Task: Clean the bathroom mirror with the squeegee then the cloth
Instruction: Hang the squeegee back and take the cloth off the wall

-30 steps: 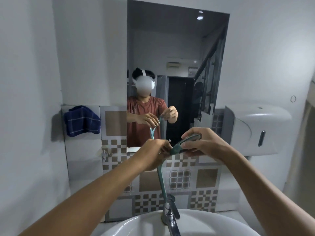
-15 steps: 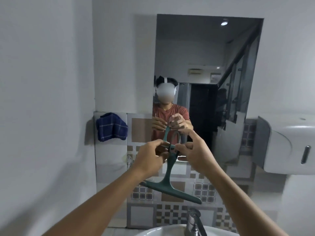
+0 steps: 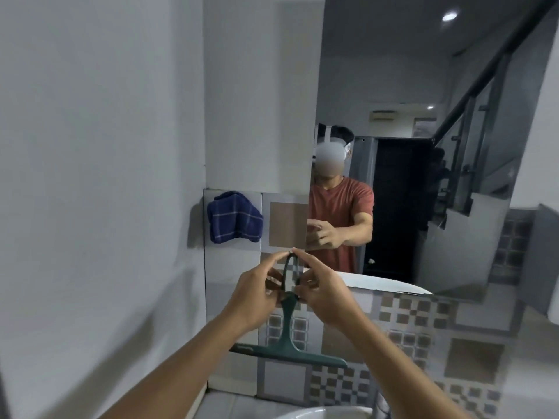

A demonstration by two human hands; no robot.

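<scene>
Both hands meet in front of the tiled wall, below the mirror point(image 3: 423, 146). The left hand point(image 3: 252, 296) and the right hand point(image 3: 325, 293) pinch the looped handle of the green squeegee point(image 3: 287, 337) from either side, fingers closed on it. The squeegee hangs upright, its blade at the bottom, slightly tilted. A blue checked cloth point(image 3: 234, 217) hangs on the wall to the left, well apart from the hands.

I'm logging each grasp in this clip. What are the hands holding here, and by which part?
Both hands, left hand and right hand, hold the green squeegee by its looped handle at the top; the blade hangs below, untouched.
</scene>
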